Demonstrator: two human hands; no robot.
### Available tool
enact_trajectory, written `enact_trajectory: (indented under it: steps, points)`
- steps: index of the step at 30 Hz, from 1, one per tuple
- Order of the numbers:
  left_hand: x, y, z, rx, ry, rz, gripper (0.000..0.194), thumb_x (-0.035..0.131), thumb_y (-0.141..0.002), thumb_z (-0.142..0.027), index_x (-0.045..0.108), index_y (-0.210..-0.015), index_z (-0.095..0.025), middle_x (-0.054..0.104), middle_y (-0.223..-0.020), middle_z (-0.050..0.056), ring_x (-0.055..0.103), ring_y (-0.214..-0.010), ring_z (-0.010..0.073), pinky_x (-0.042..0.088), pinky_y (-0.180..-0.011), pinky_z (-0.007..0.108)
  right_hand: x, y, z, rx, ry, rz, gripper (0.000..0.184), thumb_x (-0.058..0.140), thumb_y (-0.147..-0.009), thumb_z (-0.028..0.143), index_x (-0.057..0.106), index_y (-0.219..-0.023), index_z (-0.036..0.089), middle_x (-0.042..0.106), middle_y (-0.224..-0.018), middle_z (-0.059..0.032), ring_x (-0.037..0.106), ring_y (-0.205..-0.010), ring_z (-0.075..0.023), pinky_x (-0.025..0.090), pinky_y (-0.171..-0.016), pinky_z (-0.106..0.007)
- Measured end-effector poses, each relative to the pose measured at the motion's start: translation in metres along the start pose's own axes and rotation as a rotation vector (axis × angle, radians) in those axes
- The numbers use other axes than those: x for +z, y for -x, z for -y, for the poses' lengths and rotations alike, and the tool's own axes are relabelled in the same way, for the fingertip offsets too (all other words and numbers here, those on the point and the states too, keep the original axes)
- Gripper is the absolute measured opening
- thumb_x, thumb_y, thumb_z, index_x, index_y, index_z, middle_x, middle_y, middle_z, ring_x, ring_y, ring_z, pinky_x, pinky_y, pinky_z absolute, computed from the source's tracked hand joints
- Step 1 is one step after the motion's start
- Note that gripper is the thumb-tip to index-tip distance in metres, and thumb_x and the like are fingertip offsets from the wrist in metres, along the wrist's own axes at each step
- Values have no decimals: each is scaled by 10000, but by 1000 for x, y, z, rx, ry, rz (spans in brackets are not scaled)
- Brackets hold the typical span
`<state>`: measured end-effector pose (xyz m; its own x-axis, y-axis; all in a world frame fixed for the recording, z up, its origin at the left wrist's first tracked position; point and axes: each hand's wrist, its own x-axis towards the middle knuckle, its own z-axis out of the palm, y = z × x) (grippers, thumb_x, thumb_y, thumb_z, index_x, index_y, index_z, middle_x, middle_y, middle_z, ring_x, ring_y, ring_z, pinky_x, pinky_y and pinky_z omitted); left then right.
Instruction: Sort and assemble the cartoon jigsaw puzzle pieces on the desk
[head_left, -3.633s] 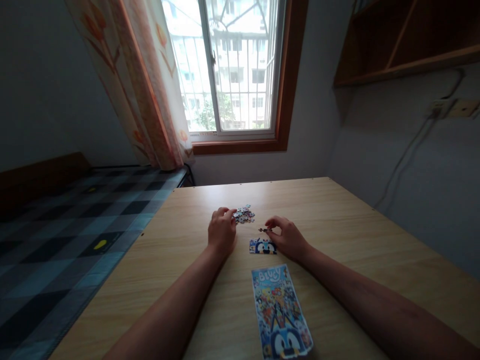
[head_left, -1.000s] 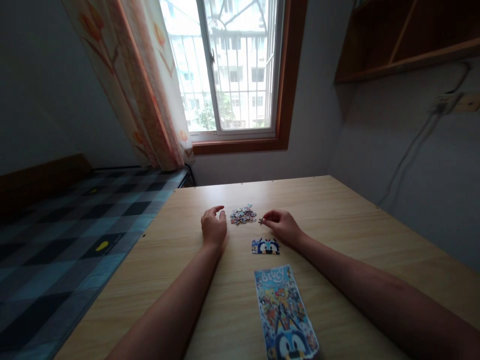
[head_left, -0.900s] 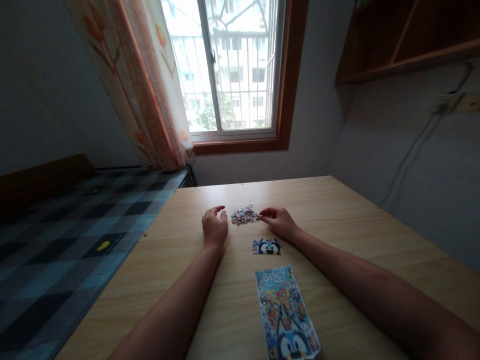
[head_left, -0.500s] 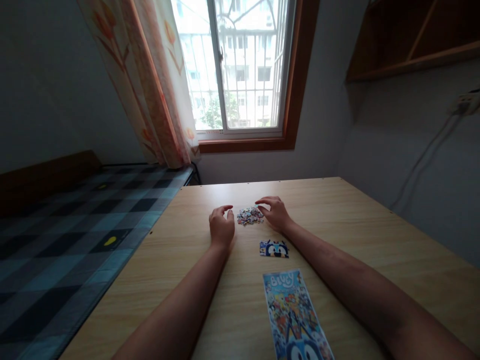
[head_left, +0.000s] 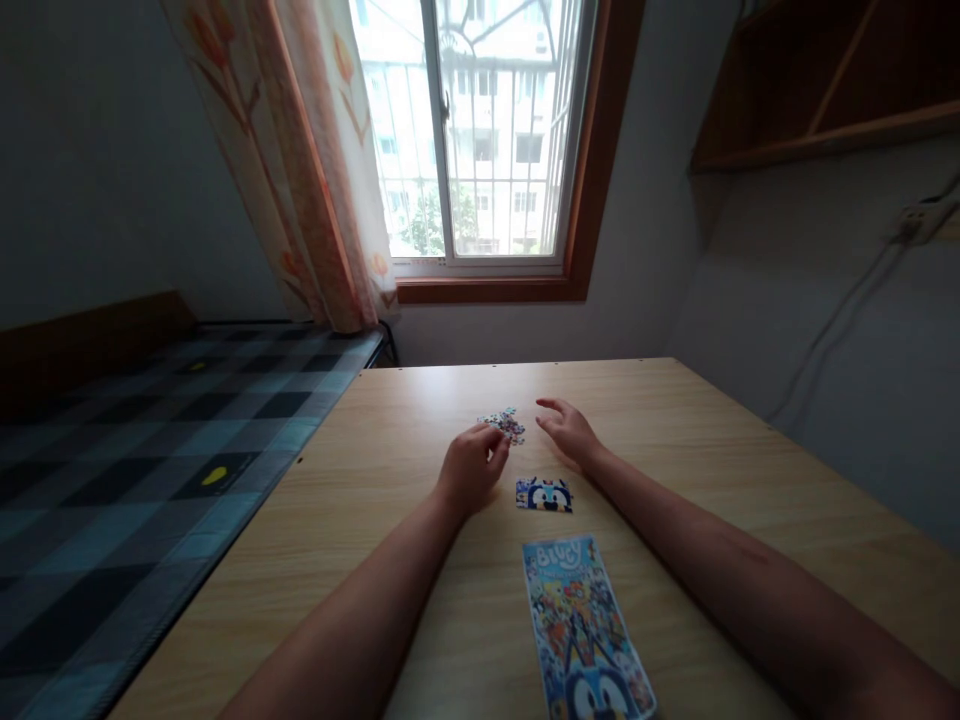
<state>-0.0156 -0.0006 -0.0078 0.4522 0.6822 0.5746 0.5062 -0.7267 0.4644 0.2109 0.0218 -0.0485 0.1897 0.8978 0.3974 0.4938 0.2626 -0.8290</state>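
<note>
A loose pile of small jigsaw puzzle pieces [head_left: 511, 424] lies on the wooden table. My left hand [head_left: 472, 468] is at its near side, thumb and fingers pinched together at the edge of the pile. Anything between those fingertips is too small to make out. To the right of the pile, my right hand [head_left: 568, 430] hovers with thumb and fingers apart, holding nothing. Closer to me lies a joined section of puzzle [head_left: 544, 496] showing a blue cartoon dog's face. Nearer still is a printed Bluey picture sheet [head_left: 581, 620], lying flat between my forearms.
The wooden table [head_left: 360, 480] reaches toward the window wall. On its left stands a bed with a checked cover [head_left: 247, 420]. A curtain [head_left: 300, 180] hangs by the window, and a wooden shelf [head_left: 825, 90] is mounted at upper right.
My left hand has moved right to the near edge of the pile and its fingers have closed. My right hand has drawn slightly right, away from the pieces. The pile looks narrower, partly covered.
</note>
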Motion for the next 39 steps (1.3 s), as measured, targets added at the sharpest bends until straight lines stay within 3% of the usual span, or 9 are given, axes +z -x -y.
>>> enact_trajectory:
  steps: [4, 8, 15, 22, 28, 33, 39]
  points:
    - [0, 3, -10, 96, 63, 250, 141, 569, -823, -206, 686, -746, -200, 643, -717, 12, 568, -668, 134, 451, -661, 262, -21, 27, 6, -40, -38, 208, 345, 660, -812, 355, 693, -1127, 219, 681, -1210, -81, 608, -1158, -255, 422, -1055, -429]
    - [-1, 2, -8, 57, 86, 339, 133, 615, -810, -281, 721, -842, -209, 661, -751, 4, 585, -677, 135, 453, -652, 255, -35, 56, 21, -124, 8, 316, 326, 651, -845, 392, 708, -1125, 235, 696, -1166, -86, 619, -1123, -274, 434, -1023, -454]
    - [1, 6, -14, 15, 33, 313, 126, 640, -782, -278, 722, -848, -209, 668, -757, 11, 604, -737, 161, 462, -698, 275, -44, 74, 48, -290, 258, 444, 310, 612, -891, 429, 696, -1149, 278, 677, -1228, -90, 581, -1179, -302, 255, -1110, -552]
    - [4, 6, -18, -68, -47, 260, 124, 592, -801, -229, 706, -771, -191, 685, -806, 38, 605, -818, 186, 457, -778, 307, -44, 75, 49, -444, 377, 480, 392, 742, -772, 463, 701, -1095, 244, 652, -1261, -107, 568, -1187, -310, 331, -1060, -511]
    - [10, 22, -26, -209, -91, 150, 158, 575, -835, -240, 721, -860, -189, 686, -888, 66, 592, -936, 217, 454, -890, 353, -48, 78, 51, -482, 361, 493, 321, 734, -790, 358, 708, -1091, 251, 683, -1205, -75, 594, -1146, -273, 397, -1025, -441]
    - [9, 30, -32, -127, -183, 199, 249, 632, -830, -319, 699, -1018, -171, 664, -1032, 100, 547, -1042, 258, 432, -958, 397, -46, 80, 48, -470, 358, 458, 353, 707, -807, 324, 681, -1143, 219, 670, -1221, -99, 579, -1170, -277, 403, -1041, -446]
    - [4, 28, -34, -49, -284, 279, 231, 670, -813, -388, 678, -942, -196, 639, -1027, 88, 525, -1024, 263, 427, -940, 403, -42, 80, 42, -396, 402, 381, 321, 721, -798, 391, 690, -1064, 216, 664, -1203, -107, 542, -1217, -299, 380, -1078, -470]
